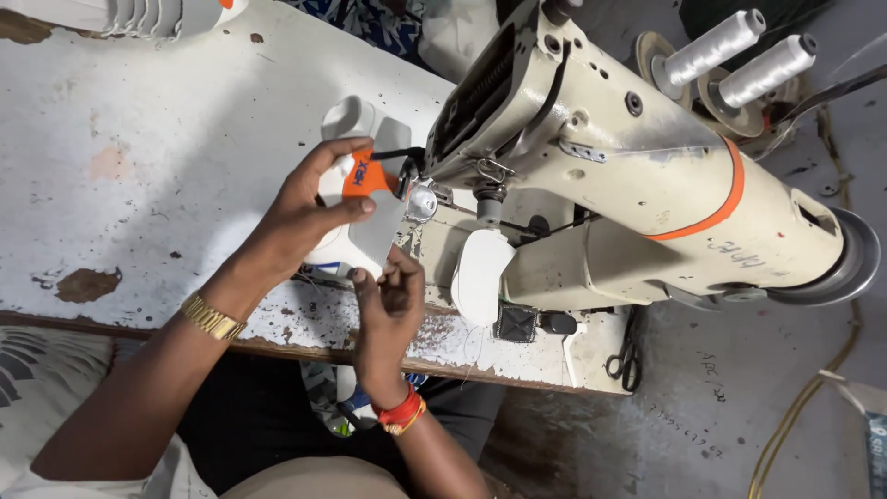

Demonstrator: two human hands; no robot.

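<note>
My left hand [305, 217] grips a white and orange shoe upper [356, 180] and holds it against the post and needle of a cream sewing machine [628, 176]. My right hand [388, 300] pinches the lower white edge of the same piece [374, 245] from below. A gold bracelet sits on my left wrist. Red and gold bangles circle my right wrist. The needle area is partly hidden by the shoe upper and my fingers.
The worn white table [139, 139] has chipped paint and a wooden front edge. Two spools of white thread [739, 55] stand behind the machine. Stacked white pieces [129, 14] lie at the far left. Black scissors [628, 356] hang at the table's right end. A yellow cable [804, 397] runs over the grey floor.
</note>
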